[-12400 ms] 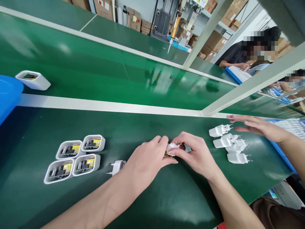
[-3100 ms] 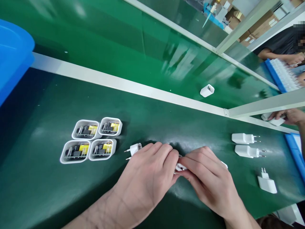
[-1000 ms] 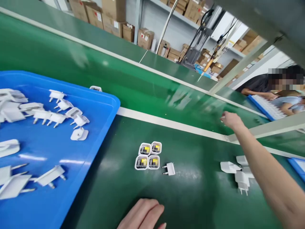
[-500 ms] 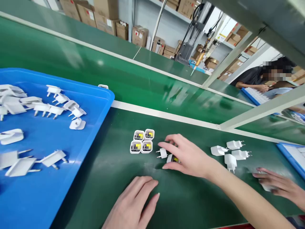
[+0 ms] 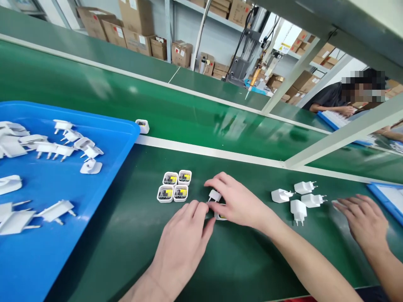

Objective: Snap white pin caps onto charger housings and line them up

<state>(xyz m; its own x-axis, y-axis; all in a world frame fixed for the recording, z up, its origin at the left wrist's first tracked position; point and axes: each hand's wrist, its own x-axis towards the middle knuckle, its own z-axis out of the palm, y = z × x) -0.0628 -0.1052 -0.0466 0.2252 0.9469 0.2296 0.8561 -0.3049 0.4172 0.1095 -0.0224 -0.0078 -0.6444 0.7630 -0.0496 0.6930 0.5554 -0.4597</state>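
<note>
My right hand [image 5: 241,202] is curled over an open white charger shell [image 5: 220,216] with a yellow part inside, lying on the dark green bench [image 5: 132,235]. Its fingertips touch a white plug cap [image 5: 215,195] with two pins. My left hand [image 5: 185,237] lies beside it with fingers stretched out, the tips close to the plug cap and holding nothing. Just to the left, several open charger shells [image 5: 174,189] stand packed in a square.
A blue tray [image 5: 47,251] on the left holds several white plug caps [image 5: 63,147]. Closed white chargers [image 5: 299,200] lie to the right, near another person's hand [image 5: 365,218]. One shell [image 5: 142,125] sits on the green conveyor [image 5: 189,113]. A metal frame post [image 5: 340,134] crosses on the right.
My left hand has slid forward to the plug cap. My right hand has stayed over the shell it brought back from the conveyor. The other person's hand has shifted near the closed chargers.
</note>
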